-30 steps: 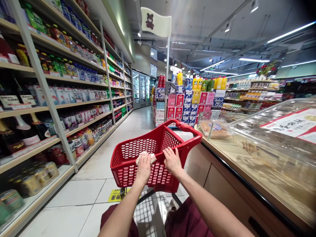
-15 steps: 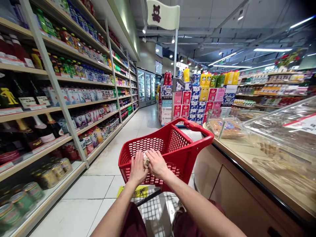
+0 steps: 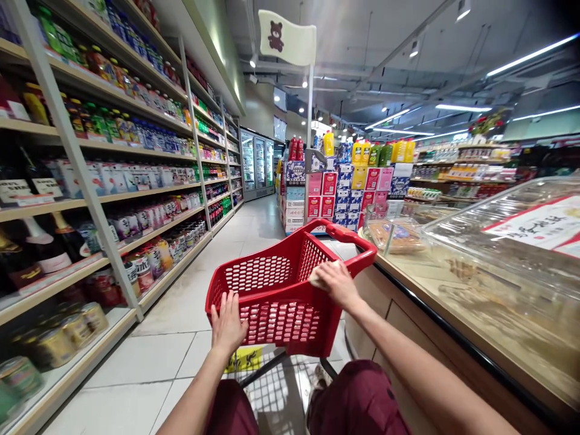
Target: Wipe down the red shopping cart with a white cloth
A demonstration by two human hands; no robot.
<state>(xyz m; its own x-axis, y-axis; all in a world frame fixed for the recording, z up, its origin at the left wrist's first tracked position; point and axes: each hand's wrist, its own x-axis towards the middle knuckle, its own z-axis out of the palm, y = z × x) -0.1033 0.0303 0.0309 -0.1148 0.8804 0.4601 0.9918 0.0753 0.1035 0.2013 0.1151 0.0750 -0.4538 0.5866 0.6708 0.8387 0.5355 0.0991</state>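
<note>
A red plastic shopping cart (image 3: 276, 299) with a perforated basket stands sideways in front of me; its handle is at the right. My right hand (image 3: 339, 286) presses a crumpled whitish cloth (image 3: 316, 277) against the basket's near upper rim, close to the handle end. Most of the cloth is hidden under the fingers. My left hand (image 3: 228, 325) rests with fingers extended against the near side of the basket, by its left end. No items show inside the basket.
Drink shelves (image 3: 136, 199) line the left side. A glass-covered display counter (image 3: 475, 272) stands close on the right. Ahead are stacked drink cartons (image 3: 321, 199) beneath a bear flag (image 3: 287, 37). A tiled aisle (image 3: 258, 226) leads to glass-door fridges (image 3: 258, 160).
My hands were together on the cloth at the rim's middle. The right has slid right along the rim with the cloth; the left has let go and moved down-left onto the basket side.
</note>
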